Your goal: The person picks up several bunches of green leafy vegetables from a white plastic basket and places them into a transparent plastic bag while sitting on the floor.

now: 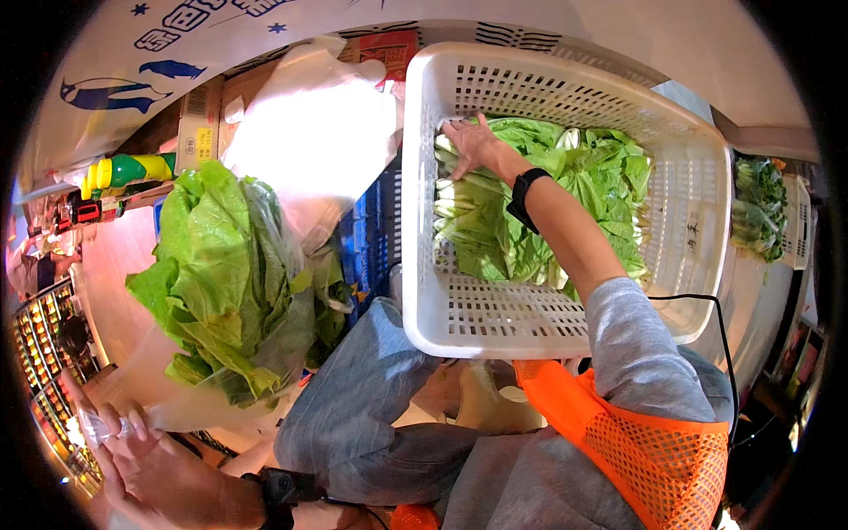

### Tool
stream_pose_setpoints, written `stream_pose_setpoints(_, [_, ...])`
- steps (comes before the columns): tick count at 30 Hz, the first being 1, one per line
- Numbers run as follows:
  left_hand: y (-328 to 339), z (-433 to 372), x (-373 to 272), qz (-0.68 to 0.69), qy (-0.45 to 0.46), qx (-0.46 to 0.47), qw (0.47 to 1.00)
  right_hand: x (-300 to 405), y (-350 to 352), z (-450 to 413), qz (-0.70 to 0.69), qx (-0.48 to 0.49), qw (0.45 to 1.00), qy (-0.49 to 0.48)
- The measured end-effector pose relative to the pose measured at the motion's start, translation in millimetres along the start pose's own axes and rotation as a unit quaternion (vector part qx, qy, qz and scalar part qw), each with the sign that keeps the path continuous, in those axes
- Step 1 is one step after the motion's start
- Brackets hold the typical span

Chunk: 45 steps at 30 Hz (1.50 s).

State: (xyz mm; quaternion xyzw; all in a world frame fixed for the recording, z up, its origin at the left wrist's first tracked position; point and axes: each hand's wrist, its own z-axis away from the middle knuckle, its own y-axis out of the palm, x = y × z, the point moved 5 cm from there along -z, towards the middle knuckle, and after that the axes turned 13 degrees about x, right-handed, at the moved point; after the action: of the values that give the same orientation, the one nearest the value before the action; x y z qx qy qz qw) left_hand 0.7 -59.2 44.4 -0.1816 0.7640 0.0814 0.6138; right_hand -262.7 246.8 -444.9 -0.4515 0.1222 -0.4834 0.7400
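At the lower left, my left hand [156,457] grips the gathered end of a clear plastic bag [199,397]. Large leafy greens [212,258] fill the bag, their leaves spilling out on the left. My right hand [474,146] reaches into a white perforated plastic crate [689,218], fingers spread over the pale stems at its left end. Bunches of leafy greens [596,179] lie inside the crate beneath my right forearm. Whether the fingertips press on any stem cannot be told.
A blue plastic crate [364,245] stands between the bag and the white crate. Behind are white plastic sheeting [311,126], a cardboard box [199,126] and yellow-green bottles [132,171]. More greens [758,209] sit at the far right. A black cable [725,344] loops beside my right sleeve.
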Motion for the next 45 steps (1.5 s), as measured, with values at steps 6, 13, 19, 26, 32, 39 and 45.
stream_pose_setpoints(6, [19,-6,4,-0.051,0.016,-0.125,0.991,-1,-13,17,-0.048,0.026,0.998,-0.024])
stream_pose_setpoints(13, [-7,-12,11,0.072,-0.008,0.107,0.992,21,-12,24,0.004,0.087,0.996,-0.007])
stream_pose_setpoints(19, [20,-14,10,0.034,0.025,-0.067,0.997,21,-8,60,0.093,0.06,0.994,-0.005])
stream_pose_setpoints(26, [22,-12,11,0.038,0.058,-0.036,0.997,53,33,130,0.165,-0.143,0.976,-0.009])
stream_pose_setpoints(32, [36,-4,11,-0.03,0.085,-0.09,0.992,36,30,116,0.197,-0.083,0.973,0.085])
stream_pose_setpoints(39, [37,-6,14,0.026,0.059,-0.106,0.992,7,-43,180,-0.082,-0.151,0.982,0.08])
stream_pose_setpoints(45, [64,14,-16,0.021,0.087,-0.013,0.996,-52,-109,296,-0.232,-0.259,0.936,-0.061])
